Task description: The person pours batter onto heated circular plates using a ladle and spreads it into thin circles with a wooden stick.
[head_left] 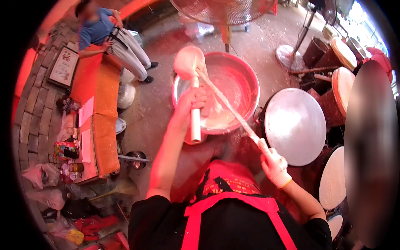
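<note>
My bare left hand (192, 100) is wrapped round the thick pale handle of a large ladle (188, 62), holding it over the left part of a wide metal basin (256, 85). Pale batter (235, 85) lies in the basin and coats its inner wall. My right hand (273, 166), in a white knit glove, grips the near end of a long batter-smeared stick (230, 106). The stick slants across the basin, and its far tip meets the edge of the ladle's bowl. Whether the ladle holds batter cannot be made out.
A round metal griddle (295, 127) stands right of the basin, with pale-topped round griddles (333, 178) beyond. A large fan (225, 10) is at the far side. Left, an orange-covered table (106, 137) bears papers; a person (112, 39) stands behind it.
</note>
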The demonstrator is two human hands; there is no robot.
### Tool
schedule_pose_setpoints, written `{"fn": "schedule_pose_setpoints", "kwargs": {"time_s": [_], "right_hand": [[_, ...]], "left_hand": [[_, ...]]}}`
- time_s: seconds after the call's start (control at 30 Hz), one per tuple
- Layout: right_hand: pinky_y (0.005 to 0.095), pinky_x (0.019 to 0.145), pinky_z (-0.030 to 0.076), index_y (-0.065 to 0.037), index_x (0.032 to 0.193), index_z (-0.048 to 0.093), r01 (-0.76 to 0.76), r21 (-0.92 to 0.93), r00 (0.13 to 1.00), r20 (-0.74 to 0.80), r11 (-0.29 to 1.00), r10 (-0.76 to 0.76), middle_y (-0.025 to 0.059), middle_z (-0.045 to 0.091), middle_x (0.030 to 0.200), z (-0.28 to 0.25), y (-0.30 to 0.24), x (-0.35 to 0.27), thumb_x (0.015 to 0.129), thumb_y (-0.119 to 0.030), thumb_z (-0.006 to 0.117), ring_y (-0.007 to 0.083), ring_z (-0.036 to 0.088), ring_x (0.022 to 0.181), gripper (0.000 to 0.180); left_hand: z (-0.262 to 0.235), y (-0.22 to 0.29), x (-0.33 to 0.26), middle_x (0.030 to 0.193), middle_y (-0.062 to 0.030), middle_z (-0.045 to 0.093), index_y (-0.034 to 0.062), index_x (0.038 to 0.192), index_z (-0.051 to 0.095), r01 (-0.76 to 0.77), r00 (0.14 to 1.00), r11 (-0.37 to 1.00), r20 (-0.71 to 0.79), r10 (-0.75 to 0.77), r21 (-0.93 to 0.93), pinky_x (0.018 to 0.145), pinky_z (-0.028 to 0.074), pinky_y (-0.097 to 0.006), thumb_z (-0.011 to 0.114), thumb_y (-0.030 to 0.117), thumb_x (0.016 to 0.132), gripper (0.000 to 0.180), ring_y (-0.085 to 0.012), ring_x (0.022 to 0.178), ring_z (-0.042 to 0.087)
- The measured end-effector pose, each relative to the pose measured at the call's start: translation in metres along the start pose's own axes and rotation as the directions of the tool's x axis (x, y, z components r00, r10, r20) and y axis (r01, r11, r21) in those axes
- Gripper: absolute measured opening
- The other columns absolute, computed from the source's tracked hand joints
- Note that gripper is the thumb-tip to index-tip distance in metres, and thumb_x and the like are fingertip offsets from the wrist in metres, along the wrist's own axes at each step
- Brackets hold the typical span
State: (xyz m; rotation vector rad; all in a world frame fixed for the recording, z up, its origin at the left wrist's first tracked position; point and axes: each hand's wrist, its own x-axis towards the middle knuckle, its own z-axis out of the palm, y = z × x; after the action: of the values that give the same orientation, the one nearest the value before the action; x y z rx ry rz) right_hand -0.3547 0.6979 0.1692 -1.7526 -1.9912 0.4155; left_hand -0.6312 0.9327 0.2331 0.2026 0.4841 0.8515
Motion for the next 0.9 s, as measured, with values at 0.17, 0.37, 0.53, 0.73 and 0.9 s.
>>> {"fn": "schedule_pose_setpoints", "kwargs": {"time_s": [0.17, 0.37, 0.53, 0.73, 0.9], "right_hand": [[0.0354, 0.047, 0.046, -0.016, 0.121, 0.061, 0.011, -0.182, 0.918, -0.388, 0.983, -0.082, 0.0066, 0.057, 0.073, -0.033, -0.008, 0.057, 0.079, -0.006, 0.062, 0.0255, 0.058, 0.054, 0.043], [0.0348, 0.049, 0.047, -0.021, 0.124, 0.058, -0.014, -0.278, 0.936, -0.341, 0.960, -0.085, 0.0056, 0.056, 0.076, 0.021, -0.012, 0.090, 0.081, -0.005, 0.058, 0.0231, 0.059, 0.059, 0.046], [0.0374, 0.060, 0.052, -0.012, 0.127, 0.053, -0.106, -0.129, 0.950, -0.307, 0.986, 0.062, 0.0134, 0.062, 0.092, 0.017, 0.017, -0.004, 0.081, -0.001, 0.054, 0.0307, 0.063, 0.072, 0.047], [0.0255, 0.058, 0.045, -0.003, 0.134, 0.045, -0.443, 0.437, 0.698, -0.379, 0.783, 0.607, 0.0085, 0.062, 0.084, 0.007, 0.014, -0.116, 0.092, -0.005, 0.045, 0.0121, 0.052, 0.061, 0.042], [0.0232, 0.054, 0.042, -0.005, 0.132, 0.049, -0.391, 0.674, 0.635, -0.296, 0.627, 0.713, 0.0011, 0.053, 0.065, 0.000, 0.010, -0.112, 0.097, -0.016, 0.044, 0.0074, 0.049, 0.056, 0.037]], "left_hand": [[0.078, 0.080, -0.031, 0.065, 0.0007, 0.041, 0.0052, 0.093, 0.041, -0.147, 0.988, 0.842, 0.034, 0.151, 0.519, 0.033, 0.027, -0.016, 0.049, 0.004, 0.092, 0.008, -0.0024, 0.044, 0.035], [0.025, 0.152, 0.032, 0.065, 0.0001, 0.041, 0.0011, 0.088, 0.039, 0.461, 0.865, 0.864, -0.116, -0.489, -0.204, 0.037, 0.037, -0.017, 0.043, 0.006, 0.094, 0.009, -0.0060, 0.050, 0.041], [0.012, 0.125, 0.067, 0.065, -0.0007, 0.040, 0.0018, 0.084, 0.037, 0.649, 0.733, 0.757, -0.205, -0.649, -0.075, 0.036, 0.036, -0.019, 0.039, 0.005, 0.095, 0.012, -0.0076, 0.047, 0.039], [0.079, 0.037, 0.115, 0.062, 0.0012, 0.038, 0.0036, 0.083, 0.036, 0.820, 0.566, 0.571, -0.227, -0.793, 0.048, 0.034, 0.034, -0.019, 0.037, 0.006, 0.097, 0.015, -0.0060, 0.043, 0.038], [0.124, -0.068, 0.169, 0.065, 0.0002, 0.041, -0.0007, 0.094, 0.041, 0.682, 0.623, 0.431, -0.162, -0.765, 0.591, 0.035, 0.034, -0.019, 0.045, 0.009, 0.095, 0.011, -0.0044, 0.044, 0.038]]}}
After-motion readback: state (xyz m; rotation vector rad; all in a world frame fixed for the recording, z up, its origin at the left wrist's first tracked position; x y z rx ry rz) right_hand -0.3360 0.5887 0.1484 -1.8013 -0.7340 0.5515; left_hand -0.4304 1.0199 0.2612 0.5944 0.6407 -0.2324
